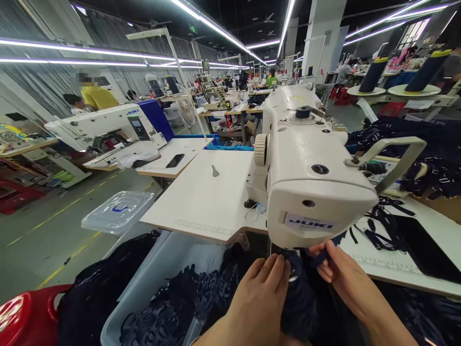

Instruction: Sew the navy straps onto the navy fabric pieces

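A white JUKI sewing machine [309,192] stands right in front of me, its head above both hands. My left hand [261,293] is below the head near the needle area, fingers bent and pressed together on dark navy fabric [298,302]. Its fingertips are partly hidden. Beside those fingers a small shiny metal ring [293,278] shows on the fabric. My right hand [340,269], just right of the head's lower edge, pinches a navy strap [319,258] between thumb and fingers. The needle and presser foot are hidden from view.
At lower left, a clear plastic bin [115,302] holds many navy straps, near a red stool [25,312]. A grey metal piece [215,170] lies on the white table [194,206]. On the right are a black flat panel [428,245], loose black cords [387,230] and piled navy straps [428,139].
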The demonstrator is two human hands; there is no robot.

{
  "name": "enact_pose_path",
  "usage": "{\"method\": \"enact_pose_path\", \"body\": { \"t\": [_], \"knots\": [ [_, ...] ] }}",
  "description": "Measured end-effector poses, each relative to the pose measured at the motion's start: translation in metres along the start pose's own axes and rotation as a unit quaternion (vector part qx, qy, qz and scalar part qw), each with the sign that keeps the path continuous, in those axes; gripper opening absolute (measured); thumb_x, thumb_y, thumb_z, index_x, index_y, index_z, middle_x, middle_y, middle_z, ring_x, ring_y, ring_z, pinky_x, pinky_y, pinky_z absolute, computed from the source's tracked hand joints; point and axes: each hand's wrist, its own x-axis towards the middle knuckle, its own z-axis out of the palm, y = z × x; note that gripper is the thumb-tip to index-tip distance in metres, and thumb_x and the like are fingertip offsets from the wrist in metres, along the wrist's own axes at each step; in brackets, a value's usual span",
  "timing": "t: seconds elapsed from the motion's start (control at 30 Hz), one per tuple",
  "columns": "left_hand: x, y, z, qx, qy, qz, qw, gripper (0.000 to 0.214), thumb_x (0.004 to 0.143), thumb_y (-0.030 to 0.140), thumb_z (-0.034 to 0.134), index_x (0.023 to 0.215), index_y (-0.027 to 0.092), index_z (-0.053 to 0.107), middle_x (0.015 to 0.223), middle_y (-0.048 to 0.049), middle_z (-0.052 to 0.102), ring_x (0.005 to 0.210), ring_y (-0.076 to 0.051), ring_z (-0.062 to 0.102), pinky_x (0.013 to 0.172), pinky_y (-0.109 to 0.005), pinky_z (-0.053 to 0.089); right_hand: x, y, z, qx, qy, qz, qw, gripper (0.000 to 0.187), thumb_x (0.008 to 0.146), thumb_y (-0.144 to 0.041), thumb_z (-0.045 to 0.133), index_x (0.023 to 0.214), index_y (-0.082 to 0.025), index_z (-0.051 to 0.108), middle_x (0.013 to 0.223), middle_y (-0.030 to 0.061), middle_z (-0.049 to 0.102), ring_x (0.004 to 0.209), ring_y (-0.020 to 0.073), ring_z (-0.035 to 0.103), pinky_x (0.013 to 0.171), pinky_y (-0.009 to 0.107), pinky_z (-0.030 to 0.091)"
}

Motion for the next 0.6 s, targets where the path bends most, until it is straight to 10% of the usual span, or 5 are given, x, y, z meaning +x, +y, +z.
{"method": "enact_pose_path", "body": {
  "t": [0.2, 0.6],
  "knots": [
    [0.016, 0.012, 0.018, -0.015, 0.053, -0.027, 0.998, 0.015, 0.096, 0.025, 0.054, 0.104, 0.014, 0.061, 0.11, -0.0082, 0.063, 0.093, -0.019, 0.061, 0.081, -0.029, 0.051, 0.017, -0.005, 0.004, -0.258, -0.014, -0.101, 0.961, 0.045, 0.087, -0.065, 0.051, 0.071, -0.023, 0.047, 0.061, -0.0028, 0.047, 0.058, 0.015, 0.047, 0.056, 0.028, 0.042],
    [0.0, 0.0, 0.004, -0.062, 0.092, 0.065, 0.992, 0.034, 0.1, 0.012, 0.032, 0.118, 0.007, 0.06, 0.124, -0.0121, 0.063, 0.111, -0.017, 0.057, 0.101, -0.027, 0.046, 0.021, 0.012, 0.003, -0.338, -0.019, -0.102, 0.935, 0.031, 0.087, -0.052, 0.054, 0.091, -0.021, 0.056, 0.076, 0.0003, 0.06, 0.075, 0.0205, 0.06, 0.067, 0.03, 0.049]
  ]
}}
